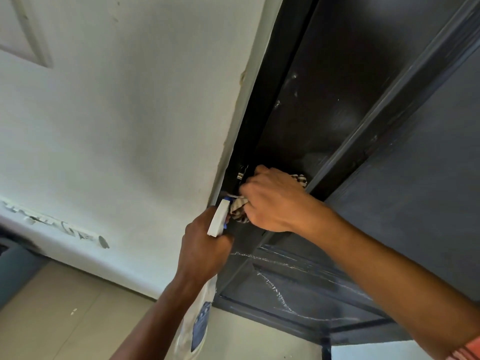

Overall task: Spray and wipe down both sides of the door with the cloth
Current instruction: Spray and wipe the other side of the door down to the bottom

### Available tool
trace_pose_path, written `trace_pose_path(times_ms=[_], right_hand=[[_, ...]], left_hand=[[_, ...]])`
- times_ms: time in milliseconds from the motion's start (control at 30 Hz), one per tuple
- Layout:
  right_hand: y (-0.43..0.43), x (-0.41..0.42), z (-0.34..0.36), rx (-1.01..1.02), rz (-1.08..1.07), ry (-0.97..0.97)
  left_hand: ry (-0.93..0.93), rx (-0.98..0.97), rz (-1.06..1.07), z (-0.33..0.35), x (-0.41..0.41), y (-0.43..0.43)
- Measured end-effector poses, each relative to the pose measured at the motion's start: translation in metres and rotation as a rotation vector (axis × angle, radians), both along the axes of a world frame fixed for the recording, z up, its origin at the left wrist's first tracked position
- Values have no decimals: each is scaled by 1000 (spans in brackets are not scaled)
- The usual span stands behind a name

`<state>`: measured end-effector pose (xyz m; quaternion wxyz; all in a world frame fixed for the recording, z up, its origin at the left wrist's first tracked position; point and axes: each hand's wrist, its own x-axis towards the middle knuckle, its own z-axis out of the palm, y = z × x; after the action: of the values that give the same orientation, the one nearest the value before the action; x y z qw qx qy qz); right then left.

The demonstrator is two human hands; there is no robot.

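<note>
Door [415, 178]: dark panelled leaf, filling the view from 12 to 5 o'clock; wet streaks on the lower panel.
Cloth [237, 207]: striped, bunched – pressed on the door's dark edge just beside the hinge [242, 172], near the centre of the view.
Right hand [272, 201]: fingers curled, clamped on the cloth.
Spray bottle [200, 320]: white trigger head at 9 o'clock of the cloth.
Left hand [202, 245]: fingers wrapped round the bottle neck – 7 o'clock of the right hand.
Wall [117, 113]: white, scuffed, 9 o'clock side.
</note>
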<state>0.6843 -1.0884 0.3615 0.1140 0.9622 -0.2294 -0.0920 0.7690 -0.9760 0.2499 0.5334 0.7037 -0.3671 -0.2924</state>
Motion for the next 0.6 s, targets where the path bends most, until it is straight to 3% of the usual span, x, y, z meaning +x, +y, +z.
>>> trace_pose_path(times_ms=[67,133,233,367,467,600], right_hand=[[1,7,-6,-83,46,58],[-4,2,-13,-75,103,-23],[-14,-28,-31,-4,185,-439],[-15,-68,-73,86,-13,-1049],[-5,-74,-103,223,-190,-1291],[8,-66,-122,304,-294,-1449]], left_hand=[[-5,-11,7,-1,2,2],[-25,-23,14,0,5,5],[-23,-18,14,-2,10,9],[18,11,10,0,9,11],[19,22,2,3,7,12],[-12,43,-12,4,4,13]])
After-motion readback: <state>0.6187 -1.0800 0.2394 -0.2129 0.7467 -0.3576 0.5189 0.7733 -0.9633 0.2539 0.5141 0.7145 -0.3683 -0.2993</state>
